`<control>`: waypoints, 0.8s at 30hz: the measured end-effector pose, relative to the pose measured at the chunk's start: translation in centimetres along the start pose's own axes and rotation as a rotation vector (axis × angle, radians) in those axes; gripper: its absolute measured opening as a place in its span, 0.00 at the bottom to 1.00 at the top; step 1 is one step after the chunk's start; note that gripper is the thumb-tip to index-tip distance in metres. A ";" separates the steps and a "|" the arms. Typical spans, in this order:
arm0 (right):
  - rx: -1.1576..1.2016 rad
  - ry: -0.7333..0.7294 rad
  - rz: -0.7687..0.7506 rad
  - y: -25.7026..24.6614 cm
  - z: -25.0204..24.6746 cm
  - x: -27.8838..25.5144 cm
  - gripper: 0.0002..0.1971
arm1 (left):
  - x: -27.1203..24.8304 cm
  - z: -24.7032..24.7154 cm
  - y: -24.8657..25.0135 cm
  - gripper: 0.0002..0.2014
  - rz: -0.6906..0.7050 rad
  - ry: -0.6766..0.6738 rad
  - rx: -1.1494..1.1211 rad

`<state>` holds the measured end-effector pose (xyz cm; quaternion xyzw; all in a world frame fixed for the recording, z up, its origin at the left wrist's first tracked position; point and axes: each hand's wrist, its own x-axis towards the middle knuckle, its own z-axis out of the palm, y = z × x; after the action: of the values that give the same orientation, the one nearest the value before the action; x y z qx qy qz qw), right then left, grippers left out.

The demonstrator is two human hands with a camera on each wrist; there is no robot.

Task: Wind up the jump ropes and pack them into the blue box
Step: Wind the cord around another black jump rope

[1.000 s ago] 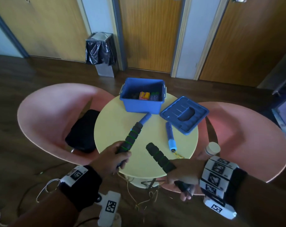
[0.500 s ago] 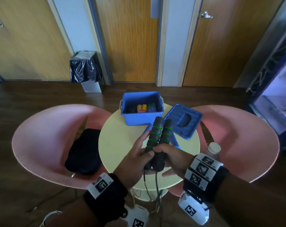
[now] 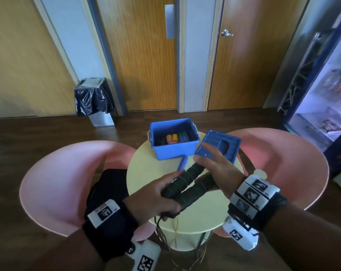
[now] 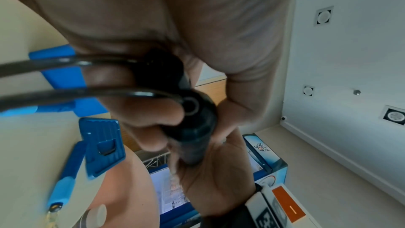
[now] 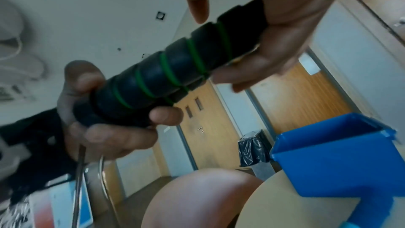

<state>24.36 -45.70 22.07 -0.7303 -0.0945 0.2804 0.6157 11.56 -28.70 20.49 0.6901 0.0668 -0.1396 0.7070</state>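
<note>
Two black jump-rope handles with green rings (image 3: 187,184) lie side by side above the yellow table (image 3: 146,173). My left hand (image 3: 156,198) grips both at their cord ends (image 4: 192,110). The black cords (image 3: 160,227) hang down past the table edge. My right hand (image 3: 214,165) has its fingers stretched out, and its palm rests on the handles' far ends (image 5: 171,68). The open blue box (image 3: 175,151) stands at the table's far side with small coloured items (image 3: 171,138) inside. A blue jump-rope handle (image 3: 182,163) lies in front of it.
The blue lid (image 3: 230,145) lies right of the box. Pink chairs (image 3: 54,182) (image 3: 283,163) flank the table, and a black bag (image 3: 107,184) sits on the left one. A lined bin (image 3: 93,98) stands by the doors, a fridge (image 3: 326,104) at right.
A second ago each hand held one black handle apart. Both were then brought together upright. Now they tilt toward the right, the left hand grips both, and the right hand has opened.
</note>
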 end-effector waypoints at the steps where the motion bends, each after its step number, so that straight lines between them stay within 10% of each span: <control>1: -0.142 -0.058 -0.056 -0.2 0.3 -0.1 0.18 | -0.3 -0.6 0.2 0.43 -0.016 -0.040 0.000; 3: -0.375 -0.095 -0.159 -0.1 1.2 0.0 0.03 | -0.8 -1.6 0.9 0.40 -0.023 -0.087 -0.003; 13: -0.307 0.151 -0.253 0.0 5.1 1.1 0.11 | -4.3 -2.3 1.3 0.34 0.250 0.463 0.430; 24: -1.378 -0.361 -0.716 -5.7 7.7 -3.5 0.35 | -7.2 -4.5 3.0 0.28 0.268 0.442 0.734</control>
<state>18.64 -39.59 27.84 -0.8152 -0.5738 0.0580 0.0533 6.05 -23.41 25.20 0.9111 0.0722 0.0893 0.3958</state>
